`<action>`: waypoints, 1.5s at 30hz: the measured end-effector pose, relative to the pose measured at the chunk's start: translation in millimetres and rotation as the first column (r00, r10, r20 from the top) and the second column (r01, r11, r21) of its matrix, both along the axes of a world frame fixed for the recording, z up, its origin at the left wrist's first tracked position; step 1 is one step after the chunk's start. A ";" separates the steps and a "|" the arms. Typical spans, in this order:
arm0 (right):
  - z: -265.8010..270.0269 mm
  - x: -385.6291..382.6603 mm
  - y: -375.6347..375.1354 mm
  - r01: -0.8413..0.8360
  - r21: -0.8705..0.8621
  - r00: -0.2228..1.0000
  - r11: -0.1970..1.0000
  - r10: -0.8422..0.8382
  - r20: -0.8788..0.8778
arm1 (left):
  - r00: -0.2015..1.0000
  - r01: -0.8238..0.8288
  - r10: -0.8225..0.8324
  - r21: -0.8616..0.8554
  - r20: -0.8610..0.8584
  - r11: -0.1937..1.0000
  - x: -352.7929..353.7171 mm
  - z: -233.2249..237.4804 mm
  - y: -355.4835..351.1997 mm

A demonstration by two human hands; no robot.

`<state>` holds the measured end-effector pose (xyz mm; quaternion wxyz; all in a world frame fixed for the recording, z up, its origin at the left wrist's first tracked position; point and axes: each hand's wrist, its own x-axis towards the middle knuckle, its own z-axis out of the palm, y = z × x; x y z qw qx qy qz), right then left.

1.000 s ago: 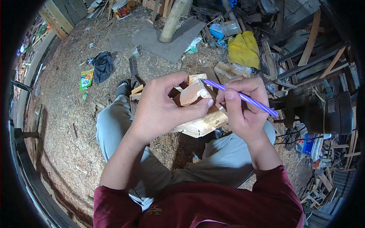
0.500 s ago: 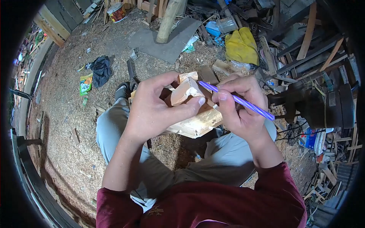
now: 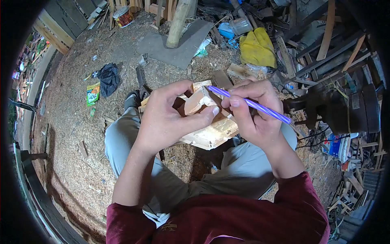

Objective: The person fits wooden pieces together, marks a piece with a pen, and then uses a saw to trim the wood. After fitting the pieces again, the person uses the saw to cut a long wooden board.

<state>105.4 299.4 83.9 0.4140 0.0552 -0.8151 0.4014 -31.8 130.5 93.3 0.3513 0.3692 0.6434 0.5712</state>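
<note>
My left hand [image 3: 162, 116] grips a small pale wooden block [image 3: 198, 100], thumb along its near side and fingers curled round the far side. Between the thumb and fingers of my right hand [image 3: 256, 110] is a purple striped pen [image 3: 260, 106]. The pen's tip end meets or nearly meets the upper right edge of the block; actual contact I cannot make out. Below the block lies a larger, rough-edged piece of light wood [image 3: 211, 134] between my knees. What supports that piece is hidden by my hands.
Wood shavings cover the ground. A dark machine [image 3: 345, 107] stands close on the right. Ahead are an upright wooden post [image 3: 178, 26], a yellow cloth [image 3: 258, 49] and piled timber. A black plastic bag [image 3: 109, 79] and a green packet [image 3: 93, 93] lie at the left.
The pen and my right hand have shifted slightly left, with the tip end nearer the block's top. My left hand keeps its grip, and the whole view has moved a little.
</note>
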 end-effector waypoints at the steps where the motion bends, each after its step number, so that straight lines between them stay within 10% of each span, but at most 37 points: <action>1: 2.0 1.5 -0.9 -0.009 0.010 0.999 1.000 0.009 0.043 | 1.000 0.005 -0.005 0.007 0.000 1.000 -0.3 -0.6 -0.2; 18: 1.3 3.0 -1.4 -0.037 -0.122 0.999 0.992 0.034 -0.027 | 0.995 -0.095 0.098 0.143 -0.011 0.985 -6.5 2.0 -2.0; 21: 1.9 0.9 5.0 -0.034 0.069 0.999 0.997 0.036 -0.031 | 1.000 -0.027 0.027 0.008 -0.014 1.000 -7.2 3.3 -5.0; 31: 1.5 1.4 0.0 0.013 -0.084 0.993 0.996 -0.003 0.118 | 0.839 -0.180 0.127 -0.050 -0.529 0.982 4.3 -2.0 3.6; 45: 3.2 -4.0 -1.2 0.084 0.141 0.967 0.986 -0.115 0.226 | 0.806 -0.174 0.042 -0.169 -0.590 0.970 8.8 -9.2 7.7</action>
